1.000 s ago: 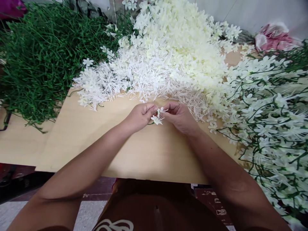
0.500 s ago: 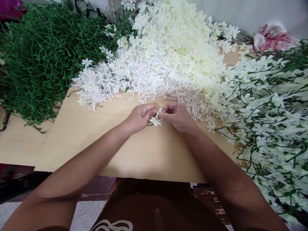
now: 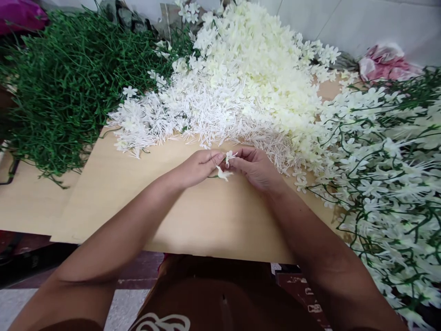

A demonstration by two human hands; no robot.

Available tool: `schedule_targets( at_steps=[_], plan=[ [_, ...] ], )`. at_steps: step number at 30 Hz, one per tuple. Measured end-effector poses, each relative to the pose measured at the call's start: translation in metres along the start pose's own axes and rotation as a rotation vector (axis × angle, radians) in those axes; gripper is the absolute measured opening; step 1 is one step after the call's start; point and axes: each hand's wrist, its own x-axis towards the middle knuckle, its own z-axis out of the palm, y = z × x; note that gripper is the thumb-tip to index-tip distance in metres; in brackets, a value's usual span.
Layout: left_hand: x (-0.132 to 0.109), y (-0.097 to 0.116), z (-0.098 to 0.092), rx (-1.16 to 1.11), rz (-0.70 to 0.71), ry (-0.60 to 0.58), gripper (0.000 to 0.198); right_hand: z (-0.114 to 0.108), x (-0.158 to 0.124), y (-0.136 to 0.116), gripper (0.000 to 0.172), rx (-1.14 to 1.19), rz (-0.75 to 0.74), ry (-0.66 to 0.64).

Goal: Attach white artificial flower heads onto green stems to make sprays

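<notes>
Over the middle of the wooden board [image 3: 213, 216], my left hand [image 3: 202, 168] pinches a thin green stem that carries small white flowers. One flower [image 3: 230, 157] sits between the fingertips of both hands, and a second flower [image 3: 223, 173] hangs just below it. My right hand [image 3: 253, 165] has thumb and forefinger closed at the upper flower's white stamens. Just beyond the hands lies a heap of thin white stamens [image 3: 220, 112], with a large pile of cream petals [image 3: 268, 69] behind it.
Green stems [image 3: 69, 87] are heaped at the left. Finished-looking white flower sprays with dark stems [image 3: 386, 184] cover the right side. A pink and white plastic bag [image 3: 387, 64] lies at the back right, near the pale wall [image 3: 361, 23]. A magenta bundle [image 3: 20, 16] shows at the top left.
The upper flower now sits slightly higher, closer to my right fingertips. The lower flower has turned sideways. Both hands keep nearly the same place, and the camera view has shifted slightly.
</notes>
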Motion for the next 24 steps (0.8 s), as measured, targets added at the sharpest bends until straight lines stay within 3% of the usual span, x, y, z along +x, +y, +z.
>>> schedule_targets(
  at_steps=[4, 14, 24],
  plan=[
    [-0.002, 0.003, -0.007, 0.035, -0.004, -0.071, 0.041, -0.001, -0.001, -0.001, 0.030, -0.006, 0.017, 0.017],
    [0.001, -0.004, -0.002, -0.003, 0.027, -0.070, 0.048, -0.002, 0.001, -0.003, 0.036, -0.106, 0.064, 0.053],
    [-0.002, -0.012, 0.000, 0.114, 0.038, -0.040, 0.049, 0.003, -0.002, -0.007, 0.038, -0.175, 0.067, 0.062]
  ],
)
